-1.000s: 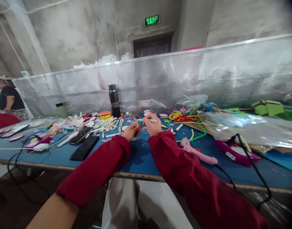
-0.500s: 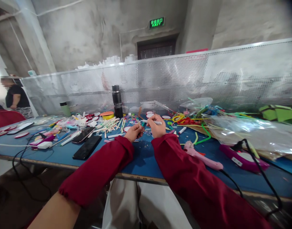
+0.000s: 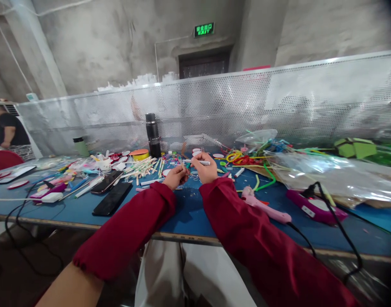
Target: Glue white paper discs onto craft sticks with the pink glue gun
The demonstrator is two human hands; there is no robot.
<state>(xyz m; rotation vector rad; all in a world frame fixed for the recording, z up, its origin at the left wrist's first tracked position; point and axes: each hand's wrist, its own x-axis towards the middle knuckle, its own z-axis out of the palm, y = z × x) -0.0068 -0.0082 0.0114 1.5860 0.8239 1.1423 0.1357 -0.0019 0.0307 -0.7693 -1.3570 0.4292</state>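
My right hand (image 3: pixel 207 171) is closed around a white marker (image 3: pixel 205 163), its tip pointing left. Close beside it, my left hand (image 3: pixel 175 177) pinches a thin wooden craft stick (image 3: pixel 182 163) that stands up from the fingers. The marker's tip is near the stick; whether they touch I cannot tell. Both hands are above the blue table (image 3: pixel 185 217). Behind and left of them lies a pile of patterned craft sticks (image 3: pixel 147 167). Another white marker (image 3: pixel 152 181) rests just left of my left hand.
A black bottle (image 3: pixel 153 138) stands behind the sticks. Two phones, the nearer one black (image 3: pixel 112 199), lie at left. At right are a pink glue gun (image 3: pixel 268 208) with its cable, a purple power strip (image 3: pixel 315 207) and plastic bags (image 3: pixel 342 175). A perforated metal screen (image 3: pixel 214 106) borders the back.
The whole view has shifted slightly, so things appear a little further left. Both hands keep their grips on the marker and the stick, with only slight movement.
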